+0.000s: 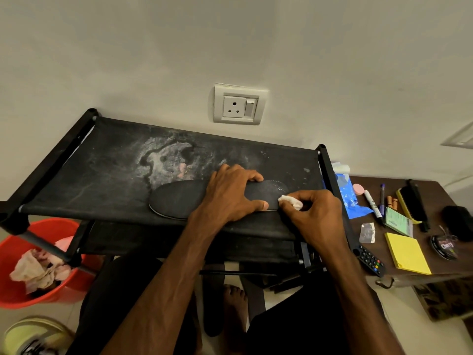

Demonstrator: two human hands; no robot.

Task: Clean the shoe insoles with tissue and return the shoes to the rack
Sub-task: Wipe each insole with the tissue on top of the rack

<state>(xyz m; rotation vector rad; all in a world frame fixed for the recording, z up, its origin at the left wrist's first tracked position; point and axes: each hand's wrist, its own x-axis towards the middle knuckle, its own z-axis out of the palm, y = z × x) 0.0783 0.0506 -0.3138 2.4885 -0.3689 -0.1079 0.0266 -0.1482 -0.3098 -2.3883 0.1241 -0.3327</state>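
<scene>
Both our bare forearms reach forward from the bottom of the view, side by side. Our left hand (230, 194) lies palm down across the flat dark grey shoe insole (176, 201). Its fingers curl over the far edge and its thumb lies along the near edge, gripping it. Our right hand (316, 211), just beside the left, has its fingers bent. It pinches a small crumpled white tissue (291, 201) against the insole's right end.

Dim, warm indoor light; soft shadows beneath rack (89, 175); marked wide-angle bending at edges; lower-left shoe (33, 334) blurred.
</scene>
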